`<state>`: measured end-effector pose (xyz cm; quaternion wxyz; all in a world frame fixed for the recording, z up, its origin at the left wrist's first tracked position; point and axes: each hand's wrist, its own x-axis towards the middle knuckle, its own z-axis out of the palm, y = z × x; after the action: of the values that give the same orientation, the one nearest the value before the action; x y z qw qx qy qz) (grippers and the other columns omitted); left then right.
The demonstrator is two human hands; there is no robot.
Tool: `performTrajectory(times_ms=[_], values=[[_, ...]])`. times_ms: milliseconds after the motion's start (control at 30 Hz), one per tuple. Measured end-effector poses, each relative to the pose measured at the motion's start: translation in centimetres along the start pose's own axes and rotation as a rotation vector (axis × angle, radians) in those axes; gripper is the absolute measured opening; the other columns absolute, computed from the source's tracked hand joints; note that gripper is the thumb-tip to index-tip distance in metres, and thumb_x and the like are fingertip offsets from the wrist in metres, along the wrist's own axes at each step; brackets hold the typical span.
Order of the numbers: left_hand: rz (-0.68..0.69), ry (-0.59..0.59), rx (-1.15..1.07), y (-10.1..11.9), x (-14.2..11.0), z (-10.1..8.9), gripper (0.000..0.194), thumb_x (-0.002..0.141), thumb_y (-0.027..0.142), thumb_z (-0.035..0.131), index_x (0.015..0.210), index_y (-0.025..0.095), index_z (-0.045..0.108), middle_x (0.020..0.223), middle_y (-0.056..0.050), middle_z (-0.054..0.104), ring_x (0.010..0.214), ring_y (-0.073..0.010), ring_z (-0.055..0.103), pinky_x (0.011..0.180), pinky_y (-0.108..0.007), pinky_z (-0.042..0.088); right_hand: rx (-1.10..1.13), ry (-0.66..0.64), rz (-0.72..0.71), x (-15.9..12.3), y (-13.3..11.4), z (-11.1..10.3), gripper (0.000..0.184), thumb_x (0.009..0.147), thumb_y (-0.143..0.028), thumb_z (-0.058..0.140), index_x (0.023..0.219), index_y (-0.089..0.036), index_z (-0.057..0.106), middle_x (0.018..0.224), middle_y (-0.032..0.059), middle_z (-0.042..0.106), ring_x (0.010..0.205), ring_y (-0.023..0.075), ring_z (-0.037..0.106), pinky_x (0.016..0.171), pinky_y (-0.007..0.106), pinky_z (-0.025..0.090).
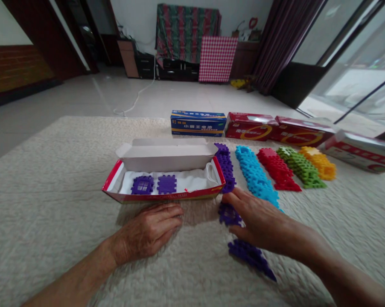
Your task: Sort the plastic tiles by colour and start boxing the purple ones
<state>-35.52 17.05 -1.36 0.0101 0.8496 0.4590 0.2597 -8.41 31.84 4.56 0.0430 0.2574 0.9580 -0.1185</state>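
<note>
An open red-and-white cardboard box lies lengthwise in front of me, its flap raised at the back. Inside, two purple interlocking plastic tiles rest on white cloth. My left hand lies flat on the mat, just before the box's front side, holding nothing. Thumb and fingers apart, my right hand reaches over a purple windowed tile right of the box; whether it touches the tile is unclear. A purple row runs along the box's right end, and more purple tiles lie nearer me.
Rows of blue, red, green and yellow tiles stretch to the right. Behind stand a blue box, red boxes and a white-and-red box. A pale quilted mat lies beneath.
</note>
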Motion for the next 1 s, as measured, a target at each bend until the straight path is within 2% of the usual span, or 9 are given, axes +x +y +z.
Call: performTrajectory(times_ms=[100,167,233,333,433,533,800,900,1000], values=[[-0.008,0.002,-0.007,0.0,-0.1,0.1,0.024,0.091,0.012,0.048,0.107,0.013,0.065,0.116,-0.011,0.068,0.112,-0.0195,0.063,0.098,-0.033,0.054,0.031,0.065,-0.037,-0.9,1.0,-2.6,0.047,0.079,-0.029,0.066,0.123,-0.025,0.053,0.118,0.0108,0.06,0.097,0.0246,0.063,0.079,0.037,0.053],[-0.008,0.003,-0.023,0.0,-0.1,0.1,0.024,0.091,0.012,0.048,0.108,0.013,0.065,0.117,-0.011,0.068,0.113,-0.019,0.063,0.098,-0.033,0.054,0.024,0.213,-0.058,-0.3,1.1,-5.0,0.052,0.079,-0.038,0.068,0.128,-0.028,0.051,0.122,0.0099,0.06,0.103,0.0272,0.061,0.085,0.041,0.051],[-0.013,-0.005,-0.034,0.0,-0.2,0.2,0.024,0.092,0.012,0.047,0.11,0.013,0.064,0.12,-0.011,0.068,0.115,-0.0181,0.062,0.1,-0.032,0.053,0.026,0.323,-0.111,1.5,0.4,-7.0,0.052,0.079,-0.041,0.069,0.126,-0.027,0.054,0.12,0.0093,0.061,0.106,0.0287,0.059,0.088,0.043,0.049],[-0.02,-0.005,-0.026,0.0,-0.2,0.2,0.024,0.092,0.012,0.048,0.11,0.013,0.064,0.12,-0.01,0.067,0.116,-0.0176,0.061,0.103,-0.032,0.051,0.016,0.344,-0.203,5.8,-1.3,-8.5,0.044,0.078,-0.035,0.07,0.119,-0.022,0.06,0.114,0.0082,0.063,0.103,0.0261,0.06,0.088,0.04,0.048],[-0.02,0.003,-0.024,0.0,-0.2,0.3,0.023,0.091,0.012,0.049,0.11,0.013,0.064,0.12,-0.01,0.068,0.115,-0.0177,0.062,0.103,-0.032,0.051,-0.003,0.262,-0.259,9.4,-2.6,-8.1,0.042,0.074,-0.031,0.073,0.113,-0.018,0.063,0.107,0.009,0.065,0.095,0.0233,0.061,0.083,0.036,0.048],[-0.012,0.01,-0.022,0.1,-0.1,0.3,0.023,0.092,0.012,0.048,0.108,0.013,0.064,0.12,-0.01,0.068,0.114,-0.017,0.062,0.104,-0.031,0.05,-0.03,0.181,-0.27,10.9,-3.0,-7.3,0.041,0.073,-0.029,0.075,0.111,-0.016,0.065,0.105,0.0096,0.066,0.092,0.0225,0.061,0.081,0.034,0.047],[-0.014,0.002,-0.009,0.0,-0.2,0.2,0.023,0.093,0.013,0.047,0.108,0.013,0.064,0.12,-0.01,0.068,0.116,-0.0175,0.061,0.104,-0.03,0.05,-0.046,0.1,-0.293,11.1,-2.5,-6.3,0.044,0.072,-0.032,0.076,0.112,-0.017,0.066,0.105,0.0097,0.067,0.092,0.0228,0.062,0.08,0.033,0.047],[-0.007,0.006,0.0,0.0,-0.3,0.3,0.023,0.092,0.012,0.048,0.109,0.012,0.064,0.12,-0.011,0.067,0.117,-0.018,0.061,0.104,-0.031,0.05,-0.033,0.108,-0.298,11.0,-2.4,-6.1,0.043,0.072,-0.032,0.076,0.111,-0.017,0.065,0.106,0.0093,0.065,0.092,0.0226,0.061,0.079,0.033,0.047],[-0.006,0.018,0.001,0.0,-0.3,0.3,0.024,0.091,0.012,0.049,0.109,0.013,0.065,0.12,-0.011,0.068,0.116,-0.018,0.061,0.104,-0.031,0.05,-0.018,0.169,-0.274,10.5,-2.3,-6.2,0.034,0.075,-0.028,0.073,0.106,-0.017,0.065,0.106,0.0093,0.065,0.089,0.0211,0.061,0.077,0.032,0.047]])
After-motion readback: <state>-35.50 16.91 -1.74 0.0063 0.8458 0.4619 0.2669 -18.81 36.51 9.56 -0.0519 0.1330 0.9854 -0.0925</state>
